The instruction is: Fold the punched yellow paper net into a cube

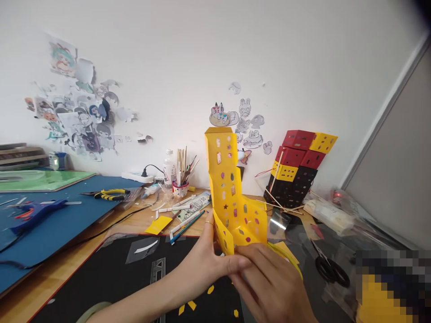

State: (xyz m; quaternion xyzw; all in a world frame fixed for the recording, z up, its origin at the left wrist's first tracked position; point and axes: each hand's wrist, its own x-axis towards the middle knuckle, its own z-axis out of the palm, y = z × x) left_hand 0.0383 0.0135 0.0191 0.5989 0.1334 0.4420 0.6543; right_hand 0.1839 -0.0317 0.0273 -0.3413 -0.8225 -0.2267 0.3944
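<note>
A yellow cardboard box cutout [224, 179] stands partly folded in front of me, with small cut-out holes of many shapes across its panels. Its tall strip rises up and its side panels bend inward at the bottom. My left hand [210, 258] grips the cutout's lower left panel, thumb stretched across toward the other hand. Around the lower front edge, the fingers of my right hand [269, 273] are curled and pressed against the card. Both hands meet at that lower edge. Below them, several yellow paper scraps [191, 305] and a ruler [158, 271] lie on the black mat [111, 269].
Black scissors [332, 269] lie at the right. Behind stands a stack of red, yellow and black boxes [292, 161]. A blue glue gun [40, 213] and pliers [111, 194] rest on the blue board at left. A cup of sticks [181, 188] and a bottle [169, 166] stand by the wall.
</note>
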